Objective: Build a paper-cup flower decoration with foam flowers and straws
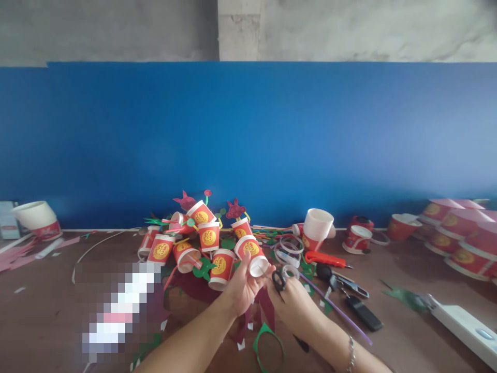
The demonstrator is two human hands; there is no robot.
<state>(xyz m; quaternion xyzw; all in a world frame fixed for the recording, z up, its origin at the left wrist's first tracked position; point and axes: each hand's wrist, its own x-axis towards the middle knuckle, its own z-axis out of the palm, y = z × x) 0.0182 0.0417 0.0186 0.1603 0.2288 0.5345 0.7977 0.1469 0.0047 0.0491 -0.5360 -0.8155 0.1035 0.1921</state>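
My left hand is closed round a small red and white paper cup with a yellow print. The cup is tilted, and its pale round end faces me. My right hand is closed on black-handled scissors just beside the cup's lower end. The blades are mostly hidden between my hands. Behind and left of my hands stands a cluster of similar cups, with dark red paper shapes and green paper pieces among them.
Right of my hands lie a roll of tape, an orange cutter, keys with a black fob and a purple straw. Stacked white cups stand behind. More red cups are at far right. A green paper ring lies in front.
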